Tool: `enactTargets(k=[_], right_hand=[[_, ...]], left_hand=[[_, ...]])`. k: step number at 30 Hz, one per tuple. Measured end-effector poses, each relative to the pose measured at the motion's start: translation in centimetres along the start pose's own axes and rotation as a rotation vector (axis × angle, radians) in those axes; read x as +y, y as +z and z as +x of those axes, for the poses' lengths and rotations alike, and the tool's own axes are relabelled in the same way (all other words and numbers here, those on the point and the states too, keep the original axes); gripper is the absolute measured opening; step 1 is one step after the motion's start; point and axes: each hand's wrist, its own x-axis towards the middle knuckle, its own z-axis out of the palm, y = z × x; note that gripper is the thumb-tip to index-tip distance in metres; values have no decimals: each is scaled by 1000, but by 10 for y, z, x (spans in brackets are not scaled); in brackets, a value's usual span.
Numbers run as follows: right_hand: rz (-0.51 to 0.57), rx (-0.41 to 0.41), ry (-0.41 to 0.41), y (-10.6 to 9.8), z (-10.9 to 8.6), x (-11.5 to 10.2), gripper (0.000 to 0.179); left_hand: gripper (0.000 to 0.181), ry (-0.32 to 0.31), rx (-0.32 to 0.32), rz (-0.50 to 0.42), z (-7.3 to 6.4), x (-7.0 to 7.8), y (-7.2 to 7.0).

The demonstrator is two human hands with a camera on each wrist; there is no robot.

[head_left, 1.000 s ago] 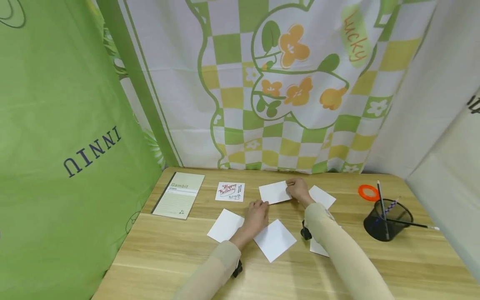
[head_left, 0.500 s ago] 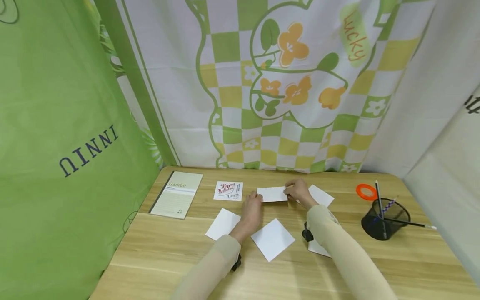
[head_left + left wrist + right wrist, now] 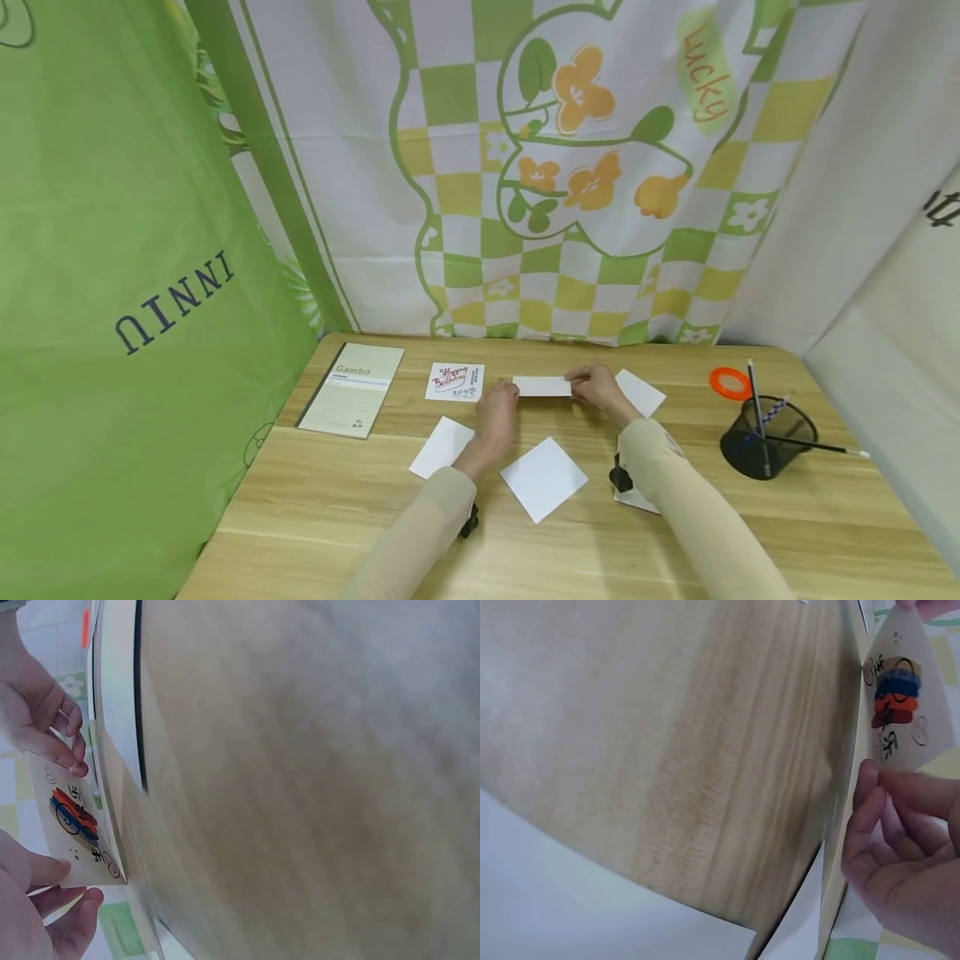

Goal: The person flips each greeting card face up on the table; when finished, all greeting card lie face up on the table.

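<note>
Both hands hold a small white card (image 3: 542, 386) between them, tilted up near the back of the table. At its left edge the left hand (image 3: 497, 417) pinches it between thumb and fingers. My right hand (image 3: 597, 387) pinches the right edge the same way. Seen from the left wrist, the near face of the card (image 3: 63, 832) carries a colourful drawing with black characters and curls; the head view shows a blank side. To the left lies a card printed "Happy Birthday" (image 3: 455, 382), face up.
Blank white cards lie around the hands: one at left (image 3: 442, 447), one in front (image 3: 543, 479), one at right (image 3: 642, 393), one partly under the right arm (image 3: 637, 498). A notebook (image 3: 352, 390) lies far left. At right are an orange ring (image 3: 730, 383) and a black mesh pencil cup (image 3: 768, 437).
The card has tipped up from lying nearly flat, its top side now foreshortened. The left hand has moved from near its lower corner to grip its left edge.
</note>
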Motion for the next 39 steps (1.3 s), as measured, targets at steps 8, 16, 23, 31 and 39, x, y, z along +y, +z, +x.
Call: enactTargets(k=[8, 16, 23, 31, 39], right_hand=[[-40, 94, -99, 3, 3, 5, 23], [-86, 146, -131, 7, 3, 10, 14], [-139, 175, -120, 8, 2, 9, 19], [-113, 169, -129, 9, 0, 9, 19], [-116, 204, -133, 9, -1, 10, 21]], left_hand=[[7, 43, 105, -1, 6, -3, -5], [7, 75, 181, 13, 9, -5, -7], [5, 84, 239, -3, 13, -7, -11], [13, 10, 206, -139, 17, -6, -15], [26, -223, 176, -372, 21, -7, -13]])
